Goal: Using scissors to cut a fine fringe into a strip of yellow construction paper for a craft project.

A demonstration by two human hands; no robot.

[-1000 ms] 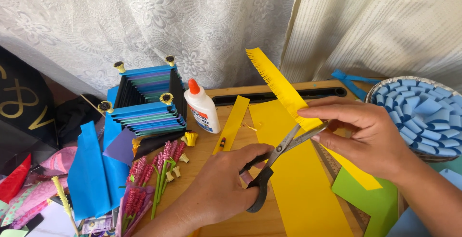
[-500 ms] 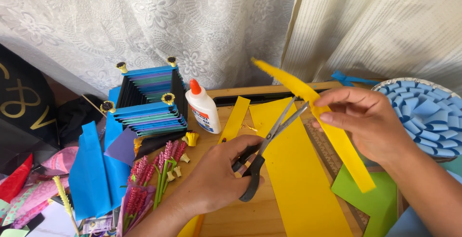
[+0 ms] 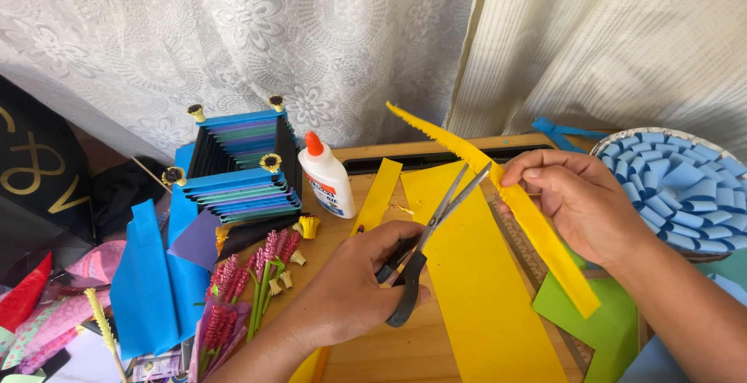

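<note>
**Scissors Meet Fringed Yellow Strip at Crowded Craft Table**

Left hand [image 3: 354, 286] closed through the handles of black-handled steel scissors [image 3: 424, 251], blades parted beside a long fringed strip of yellow paper [image 3: 537, 231]; right hand [image 3: 572, 196] pinching that strip, held raised and slanting above a wooden tabletop [image 3: 389, 348]; flat yellow paper sheet [image 3: 475, 289] lying beneath; white glue bottle with orange cap [image 3: 327, 177] standing near a blue folded-paper box [image 3: 237, 169]; white lace curtain [image 3: 233, 33] behind.
</note>
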